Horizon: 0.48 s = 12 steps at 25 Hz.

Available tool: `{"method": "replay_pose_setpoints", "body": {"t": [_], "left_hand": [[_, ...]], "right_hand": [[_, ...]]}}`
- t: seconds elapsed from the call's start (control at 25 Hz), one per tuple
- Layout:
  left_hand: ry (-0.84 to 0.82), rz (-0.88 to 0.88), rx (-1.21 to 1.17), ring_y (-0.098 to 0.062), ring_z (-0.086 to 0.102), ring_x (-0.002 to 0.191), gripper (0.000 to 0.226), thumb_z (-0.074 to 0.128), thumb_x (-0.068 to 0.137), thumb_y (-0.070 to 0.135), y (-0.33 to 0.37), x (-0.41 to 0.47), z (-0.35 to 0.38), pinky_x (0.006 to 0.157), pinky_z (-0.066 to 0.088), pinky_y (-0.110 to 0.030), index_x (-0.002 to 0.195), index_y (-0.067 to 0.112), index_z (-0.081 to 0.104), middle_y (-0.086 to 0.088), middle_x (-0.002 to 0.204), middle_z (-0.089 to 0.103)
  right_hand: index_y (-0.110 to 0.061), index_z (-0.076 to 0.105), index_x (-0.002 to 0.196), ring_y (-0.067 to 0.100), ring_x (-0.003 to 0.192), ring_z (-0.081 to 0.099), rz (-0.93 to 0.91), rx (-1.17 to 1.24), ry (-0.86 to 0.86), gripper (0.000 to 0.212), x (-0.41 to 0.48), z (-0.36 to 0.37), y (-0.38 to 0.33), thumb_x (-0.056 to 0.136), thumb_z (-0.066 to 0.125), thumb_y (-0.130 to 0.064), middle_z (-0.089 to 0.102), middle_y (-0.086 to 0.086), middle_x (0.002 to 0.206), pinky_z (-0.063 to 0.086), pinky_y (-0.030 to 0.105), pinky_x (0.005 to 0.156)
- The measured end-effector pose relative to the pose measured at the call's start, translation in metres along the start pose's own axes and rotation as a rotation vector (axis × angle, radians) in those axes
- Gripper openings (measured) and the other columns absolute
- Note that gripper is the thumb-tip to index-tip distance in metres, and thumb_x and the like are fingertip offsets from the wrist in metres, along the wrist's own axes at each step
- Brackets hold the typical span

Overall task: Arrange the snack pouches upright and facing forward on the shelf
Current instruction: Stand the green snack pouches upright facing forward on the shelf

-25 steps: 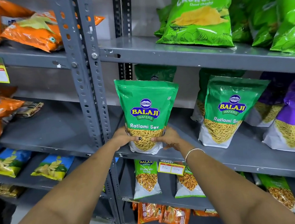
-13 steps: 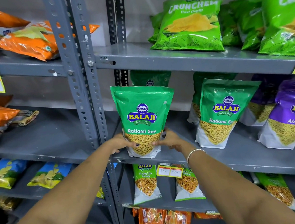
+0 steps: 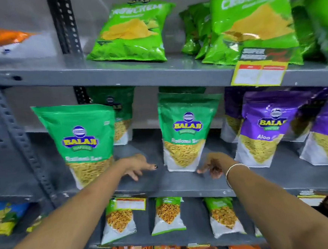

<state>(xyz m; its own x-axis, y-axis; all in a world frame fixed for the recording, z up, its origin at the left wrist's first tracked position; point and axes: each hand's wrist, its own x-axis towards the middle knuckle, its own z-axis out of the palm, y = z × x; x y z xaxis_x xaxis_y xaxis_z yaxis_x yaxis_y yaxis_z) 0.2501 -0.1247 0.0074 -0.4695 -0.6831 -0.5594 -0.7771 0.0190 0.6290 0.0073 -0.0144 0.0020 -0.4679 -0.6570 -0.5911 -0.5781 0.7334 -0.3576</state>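
Green sev pouch (image 3: 183, 134) near the shelf's (image 3: 183, 185) front edge looks light and crinkly, so my empty, spread left hand (image 3: 137, 166) and right hand (image 3: 213, 166) should hold its lower sides.

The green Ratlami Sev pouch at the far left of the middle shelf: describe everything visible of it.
The green Ratlami Sev pouch is a glossy plastic stand-up bag, green above and white at its base, with a blue and yellow Balaji logo and a panel showing yellow sev. It faces forward, leaning slightly left, at the front edge of the grey middle shelf. The left hand hangs open to its right; whether they touch is unclear.
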Motion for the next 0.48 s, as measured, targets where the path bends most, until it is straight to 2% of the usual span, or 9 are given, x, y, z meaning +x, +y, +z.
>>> {"method": "replay_pose_setpoints", "body": {"t": [0.04,0.08,0.16,0.2,0.24,0.28,0.36,0.4,0.48], "left_hand": [[0.113,0.089,-0.073,-0.029,0.047,0.124,0.079,0.065,0.084,0.029,0.016,0.013,0.015,0.085,0.049,-0.035,0.145,0.003,0.023,-0.017,0.146,0.036],[0.194,0.147,-0.143,-0.028,0.04,0.133,0.09,0.07,0.081,0.025,0.028,0.026,0.024,0.09,0.047,-0.037,0.148,0.006,0.014,-0.014,0.152,0.029],[0.249,0.226,-0.282,-0.028,0.028,0.142,0.097,0.074,0.077,0.013,0.047,0.05,0.038,0.112,0.034,-0.04,0.149,0.003,0.01,-0.015,0.157,0.022],[0.243,0.254,-0.327,-0.029,0.029,0.142,0.093,0.074,0.075,0.008,0.051,0.058,0.043,0.115,0.029,-0.041,0.147,0.001,0.016,-0.016,0.155,0.026],[0.235,0.267,-0.351,-0.028,0.033,0.14,0.086,0.074,0.075,0.003,0.053,0.065,0.048,0.116,0.029,-0.038,0.144,0.001,0.023,-0.016,0.152,0.032],[0.237,0.269,-0.364,-0.027,0.037,0.137,0.08,0.073,0.074,0.001,0.054,0.067,0.052,0.113,0.031,-0.033,0.141,0.001,0.029,-0.014,0.149,0.039],[0.291,0.256,-0.395,-0.024,0.046,0.128,0.071,0.074,0.074,0.001,0.054,0.069,0.06,0.101,0.037,-0.027,0.135,0.002,0.038,-0.013,0.141,0.049],[0.336,0.247,-0.407,-0.022,0.05,0.123,0.069,0.076,0.072,0.003,0.054,0.069,0.063,0.097,0.04,-0.028,0.132,0.002,0.041,-0.013,0.137,0.052],[0.384,0.242,-0.401,-0.022,0.053,0.118,0.065,0.078,0.071,0.006,0.052,0.064,0.067,0.093,0.043,-0.027,0.128,0.003,0.045,-0.012,0.134,0.056]], "right_hand": [[0.001,0.058,0.08,0.019,0.06,0.051,-0.065,0.02,0.053,0.026,0.006,-0.008,0.012,0.082,0.071,-0.022,0.051,0.004,0.067,0.047,0.031,0.063],[-0.007,0.059,0.095,0.018,0.077,0.056,-0.164,0.101,0.089,0.022,0.012,-0.014,0.019,0.082,0.071,-0.02,0.055,0.002,0.085,0.047,0.032,0.071],[-0.004,0.039,0.136,0.021,0.123,0.048,-0.317,0.401,0.104,0.067,0.03,-0.02,0.028,0.079,0.073,-0.012,0.048,0.006,0.132,0.041,0.035,0.102],[-0.003,0.032,0.141,0.023,0.131,0.044,-0.375,0.512,0.086,0.076,0.036,-0.018,0.027,0.077,0.074,-0.008,0.043,0.009,0.143,0.04,0.035,0.108],[-0.004,0.034,0.14,0.024,0.128,0.048,-0.44,0.584,0.049,0.075,0.04,-0.016,0.027,0.077,0.074,-0.004,0.045,0.012,0.145,0.045,0.031,0.103],[-0.004,0.038,0.138,0.021,0.118,0.055,-0.502,0.614,-0.007,0.071,0.043,-0.013,0.024,0.077,0.073,0.0,0.049,0.013,0.142,0.052,0.021,0.09],[-0.003,0.041,0.136,0.01,0.095,0.061,-0.585,0.676,-0.05,0.066,0.049,-0.006,0.022,0.077,0.069,0.01,0.054,0.018,0.137,0.052,0.006,0.06],[-0.001,0.04,0.135,0.007,0.089,0.06,-0.6,0.723,-0.041,0.066,0.048,-0.004,0.021,0.076,0.067,0.014,0.054,0.02,0.136,0.05,0.004,0.052],[-0.002,0.044,0.129,0.001,0.083,0.058,-0.618,0.784,-0.027,0.061,0.046,0.001,0.022,0.076,0.066,0.015,0.055,0.022,0.135,0.049,0.004,0.05]]}}
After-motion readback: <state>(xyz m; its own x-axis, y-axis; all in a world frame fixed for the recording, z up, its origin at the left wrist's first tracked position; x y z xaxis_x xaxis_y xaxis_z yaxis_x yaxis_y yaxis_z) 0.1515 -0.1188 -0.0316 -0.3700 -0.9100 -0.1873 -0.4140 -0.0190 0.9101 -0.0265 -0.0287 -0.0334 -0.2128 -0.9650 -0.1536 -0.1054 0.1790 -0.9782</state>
